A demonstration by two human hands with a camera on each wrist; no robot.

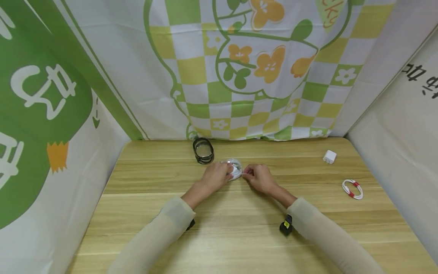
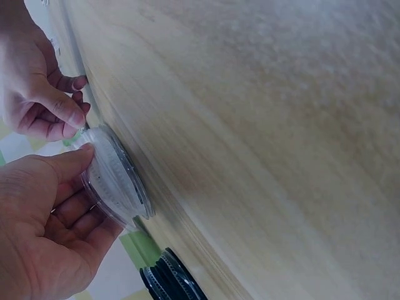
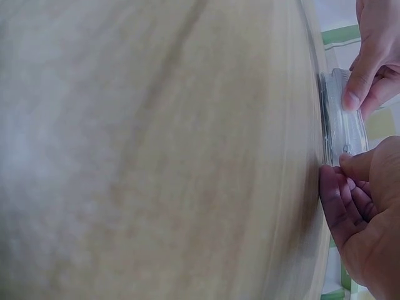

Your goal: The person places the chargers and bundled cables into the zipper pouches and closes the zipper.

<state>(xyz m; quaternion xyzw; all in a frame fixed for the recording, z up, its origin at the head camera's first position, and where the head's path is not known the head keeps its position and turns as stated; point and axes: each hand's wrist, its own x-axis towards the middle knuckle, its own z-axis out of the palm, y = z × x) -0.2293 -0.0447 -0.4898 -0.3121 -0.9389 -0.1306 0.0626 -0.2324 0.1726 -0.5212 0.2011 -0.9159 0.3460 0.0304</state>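
Note:
A small round clear plastic case (image 1: 236, 169) with something white inside lies on the wooden table, between my two hands. My left hand (image 1: 214, 177) grips it from the left. In the left wrist view that thumb lies on the upper face of the case (image 2: 115, 175), with the fingers curled under its far side. My right hand (image 1: 261, 179) has thumb and fingertips pinched together at the right edge of the case. The right wrist view shows these fingertips touching the rim of the case (image 3: 344, 122); whatever small part they pinch is hidden.
A black-rimmed round case (image 1: 203, 151) with a see-through top stands behind my left hand. Toward the right lie a white charger plug (image 1: 329, 156) and a coiled white cable (image 1: 352, 189) with red ties. A patterned curtain (image 1: 219, 110) hangs along the table's back edge.

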